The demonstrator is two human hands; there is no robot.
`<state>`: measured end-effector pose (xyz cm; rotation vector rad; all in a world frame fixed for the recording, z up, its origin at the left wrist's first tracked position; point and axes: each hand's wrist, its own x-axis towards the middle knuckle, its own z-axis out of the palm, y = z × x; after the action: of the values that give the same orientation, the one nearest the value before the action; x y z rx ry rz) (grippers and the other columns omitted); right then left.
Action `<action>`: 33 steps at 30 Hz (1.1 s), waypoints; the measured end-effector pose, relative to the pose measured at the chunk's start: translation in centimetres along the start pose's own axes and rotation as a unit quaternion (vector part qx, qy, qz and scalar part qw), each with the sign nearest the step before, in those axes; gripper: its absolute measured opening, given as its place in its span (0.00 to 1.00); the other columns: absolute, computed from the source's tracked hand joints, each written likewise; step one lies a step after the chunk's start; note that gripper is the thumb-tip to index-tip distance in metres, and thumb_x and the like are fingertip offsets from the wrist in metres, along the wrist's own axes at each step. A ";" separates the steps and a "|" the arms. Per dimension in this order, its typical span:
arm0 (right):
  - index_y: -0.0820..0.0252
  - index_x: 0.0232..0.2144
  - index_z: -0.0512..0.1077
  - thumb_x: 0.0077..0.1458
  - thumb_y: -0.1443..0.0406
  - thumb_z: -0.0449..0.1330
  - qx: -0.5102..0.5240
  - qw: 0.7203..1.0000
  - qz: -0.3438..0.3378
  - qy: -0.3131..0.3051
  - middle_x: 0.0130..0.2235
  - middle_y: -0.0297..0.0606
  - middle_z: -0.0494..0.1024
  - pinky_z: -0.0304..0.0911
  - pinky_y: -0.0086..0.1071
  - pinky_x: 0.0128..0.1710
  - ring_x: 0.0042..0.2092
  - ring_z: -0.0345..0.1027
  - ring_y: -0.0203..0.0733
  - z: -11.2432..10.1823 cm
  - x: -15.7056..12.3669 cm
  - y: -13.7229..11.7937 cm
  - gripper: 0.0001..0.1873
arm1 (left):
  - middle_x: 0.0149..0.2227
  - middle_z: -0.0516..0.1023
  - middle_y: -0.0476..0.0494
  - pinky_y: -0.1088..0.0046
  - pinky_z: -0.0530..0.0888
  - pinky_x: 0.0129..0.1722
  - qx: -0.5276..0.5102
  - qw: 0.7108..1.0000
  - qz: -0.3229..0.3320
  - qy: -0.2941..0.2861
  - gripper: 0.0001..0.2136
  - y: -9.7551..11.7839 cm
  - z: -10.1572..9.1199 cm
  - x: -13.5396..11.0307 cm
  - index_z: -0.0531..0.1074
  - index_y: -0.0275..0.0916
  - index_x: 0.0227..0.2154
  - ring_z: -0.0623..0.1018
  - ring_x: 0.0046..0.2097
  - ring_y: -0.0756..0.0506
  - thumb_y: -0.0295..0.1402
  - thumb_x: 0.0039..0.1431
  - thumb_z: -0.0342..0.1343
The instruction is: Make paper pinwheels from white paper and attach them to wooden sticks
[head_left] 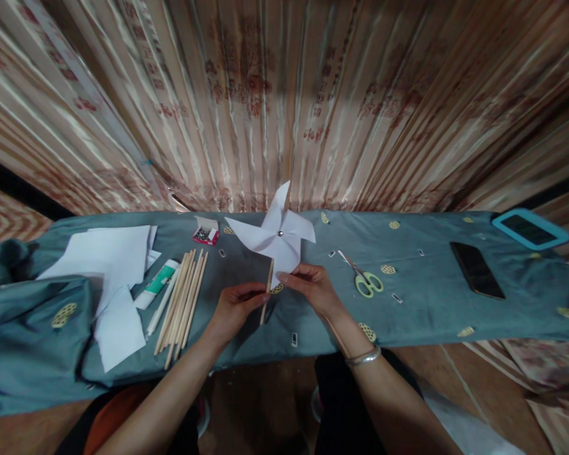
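Note:
A white paper pinwheel (277, 230) with a metal pin at its centre stands upright on a thin wooden stick (267, 297). My left hand (237, 306) pinches the stick near its middle. My right hand (310, 285) is closed on the stick and the pinwheel's lower blade just to the right. Both hands hover over the teal cloth-covered table (431, 297), close to its near edge.
To the left lie a bundle of wooden sticks (183, 297), a glue tube (156, 284), white paper sheets (107, 265) and a small box of pins (206, 232). On the right rest green-handled scissors (365, 278), a black phone (477, 268) and a teal-cased device (530, 229). Striped curtains hang behind.

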<state>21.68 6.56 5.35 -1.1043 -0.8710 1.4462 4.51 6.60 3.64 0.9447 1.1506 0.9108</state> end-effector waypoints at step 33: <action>0.59 0.26 0.79 0.42 0.58 0.70 -0.164 0.980 -0.106 0.047 0.28 0.36 0.81 0.67 0.31 0.32 0.31 0.73 0.40 -0.2 -1.5 1.8 0.10 | 0.33 0.84 0.41 0.66 0.72 0.45 -0.012 0.999 0.033 -0.032 0.13 -0.6 1.5 -0.3 0.83 0.38 0.29 0.79 0.36 0.43 0.37 0.37 0.70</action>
<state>21.29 4.78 3.92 -1.2683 -1.1509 1.0899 5.98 5.97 3.35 0.9907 1.0581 0.9397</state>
